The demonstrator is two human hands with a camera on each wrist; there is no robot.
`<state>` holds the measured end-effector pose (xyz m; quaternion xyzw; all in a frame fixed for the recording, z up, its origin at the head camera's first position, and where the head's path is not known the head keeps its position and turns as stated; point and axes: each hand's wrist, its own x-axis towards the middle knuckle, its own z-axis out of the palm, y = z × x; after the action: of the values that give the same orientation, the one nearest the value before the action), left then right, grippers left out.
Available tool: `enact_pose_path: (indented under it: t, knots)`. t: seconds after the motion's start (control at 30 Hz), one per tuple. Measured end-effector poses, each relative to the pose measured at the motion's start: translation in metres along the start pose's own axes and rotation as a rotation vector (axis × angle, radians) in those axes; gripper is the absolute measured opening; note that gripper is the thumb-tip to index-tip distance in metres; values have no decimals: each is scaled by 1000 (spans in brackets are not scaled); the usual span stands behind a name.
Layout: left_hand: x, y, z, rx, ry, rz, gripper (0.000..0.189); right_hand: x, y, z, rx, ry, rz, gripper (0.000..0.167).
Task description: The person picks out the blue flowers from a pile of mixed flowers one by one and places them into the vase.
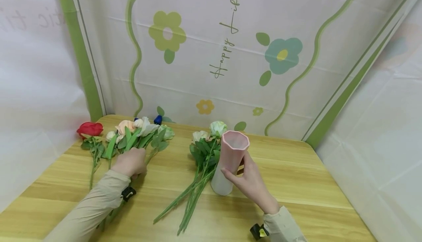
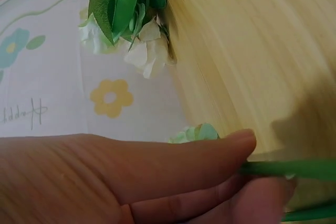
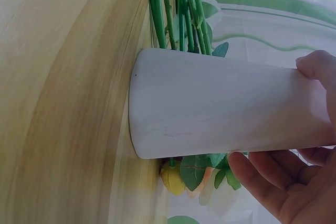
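In the left wrist view my left hand [image 2: 184,171] pinches a green flower stem [image 2: 299,169] between thumb and fingers. The head view has that left hand [image 1: 131,162] low over a spread of artificial flowers, and its fingertips are hidden there. Just beyond it lie a peach rose [image 1: 125,127] and a white flower [image 1: 147,127]. My right hand [image 1: 252,185] grips a tall vase [image 1: 224,174], pink at the rim and white below, with thumb and fingers around its side. The vase stands on the table, its mouth tilted slightly toward the right in the head view.
Left of the vase lies a bunch of white-green roses [image 1: 218,128] with long stems [image 1: 192,201] pointing toward me. A red rose [image 1: 90,129] rests at the table's left edge, and a blue bud [image 1: 158,119] at the back. Printed curtains [image 1: 204,51] enclose the wooden table [image 1: 290,187].
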<state>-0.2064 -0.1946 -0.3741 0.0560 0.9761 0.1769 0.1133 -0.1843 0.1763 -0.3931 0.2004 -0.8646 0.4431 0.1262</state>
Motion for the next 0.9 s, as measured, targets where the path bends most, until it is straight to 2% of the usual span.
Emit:
enact_pose_path:
  t: [0.37,0.63,0.73,0.9]
  knots:
    - [2,2,0,1,23,16,10,1,2,0,-9,2,-8,70]
    - [0,6,-4,15,57,53,17,1,2,1,-4,3,-12,70]
    - [0,7,-4,27,107,84,20,1,2,1,-3,2,-10,70]
    - [-1,11,-5,25,244,119,33,0,0,0,-3,1,-11,70]
